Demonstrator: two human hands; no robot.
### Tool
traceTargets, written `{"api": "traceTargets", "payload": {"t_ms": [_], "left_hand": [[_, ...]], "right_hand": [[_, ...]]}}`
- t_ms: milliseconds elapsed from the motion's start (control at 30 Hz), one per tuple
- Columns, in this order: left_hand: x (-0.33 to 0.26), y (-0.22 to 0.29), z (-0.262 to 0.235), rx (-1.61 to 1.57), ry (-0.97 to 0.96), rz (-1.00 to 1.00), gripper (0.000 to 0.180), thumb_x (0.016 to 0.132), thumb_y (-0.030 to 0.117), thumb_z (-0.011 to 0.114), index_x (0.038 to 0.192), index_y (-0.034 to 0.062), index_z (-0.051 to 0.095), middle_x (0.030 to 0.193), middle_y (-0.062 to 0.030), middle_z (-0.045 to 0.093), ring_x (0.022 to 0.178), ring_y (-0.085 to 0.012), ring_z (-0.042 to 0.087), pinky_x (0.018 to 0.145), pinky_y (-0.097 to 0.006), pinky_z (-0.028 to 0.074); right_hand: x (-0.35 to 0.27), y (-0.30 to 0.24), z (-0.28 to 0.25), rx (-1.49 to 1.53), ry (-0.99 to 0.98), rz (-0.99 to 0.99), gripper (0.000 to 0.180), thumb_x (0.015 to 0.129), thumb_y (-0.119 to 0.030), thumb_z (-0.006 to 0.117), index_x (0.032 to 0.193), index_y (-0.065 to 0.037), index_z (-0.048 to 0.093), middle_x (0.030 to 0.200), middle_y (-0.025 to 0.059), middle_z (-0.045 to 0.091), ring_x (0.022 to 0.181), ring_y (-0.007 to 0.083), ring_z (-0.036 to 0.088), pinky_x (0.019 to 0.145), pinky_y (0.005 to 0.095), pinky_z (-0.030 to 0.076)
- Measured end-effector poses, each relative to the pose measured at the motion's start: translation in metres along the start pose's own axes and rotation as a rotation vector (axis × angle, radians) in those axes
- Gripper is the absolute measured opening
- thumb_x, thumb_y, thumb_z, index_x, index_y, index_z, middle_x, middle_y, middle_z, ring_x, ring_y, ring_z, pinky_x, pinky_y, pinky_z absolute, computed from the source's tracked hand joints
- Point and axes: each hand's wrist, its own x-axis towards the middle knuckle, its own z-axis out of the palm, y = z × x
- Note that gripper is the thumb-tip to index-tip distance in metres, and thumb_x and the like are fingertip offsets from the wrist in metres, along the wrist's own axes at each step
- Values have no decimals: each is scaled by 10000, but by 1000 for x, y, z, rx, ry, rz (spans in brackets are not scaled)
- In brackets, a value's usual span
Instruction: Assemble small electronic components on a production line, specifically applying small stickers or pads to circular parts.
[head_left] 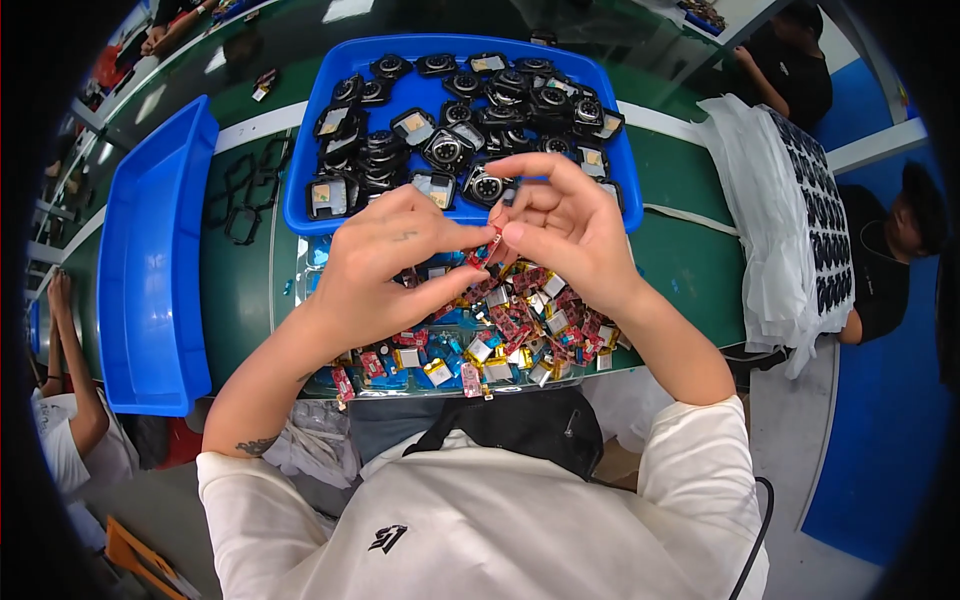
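My left hand (385,265) and my right hand (560,225) meet over the bench, fingertips pinched together on a small red circuit board (483,252). Below the hands lies a heap of several small red boards with silver battery cells (510,335) on a shiny sheet. Just beyond my hands stands a blue tray (300,200) filled with several black round watch-like housings (447,148).
A second blue bin (150,260) stands empty at the left. Black frame parts (245,195) lie on the green bench between bin and tray. A stack of white sheets with dark parts (800,210) sits at the right, where other people work. Another person's arm is at the far left.
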Motion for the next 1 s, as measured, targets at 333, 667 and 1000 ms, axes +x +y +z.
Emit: {"api": "traceTargets", "payload": {"t_ms": [333,667,1000], "left_hand": [[4,1,-5,-142,41,-92,184,654,43,771,812,36,676,880,-77,600,780,-178,587,648,-262,461],[-4,-6,-3,-289,177,-158,143,720,-10,725,856,32,720,918,-80,600,781,-119,602,653,-220,483],[3,3,1,-73,247,30,187,634,3,771,797,45,688,890,-81,607,789,-165,587,607,-234,474]], "right_hand": [[-2,5,-1,-733,27,-345,137,752,39,660,877,-17,659,957,132,616,841,162,613,686,256,491],[-3,13,0,-362,27,-268,85,849,-15,593,914,25,557,980,133,637,894,146,621,761,277,520],[-1,14,2,-770,49,-776,164,676,69,662,780,-15,566,931,125,672,733,226,627,634,319,494]]}}
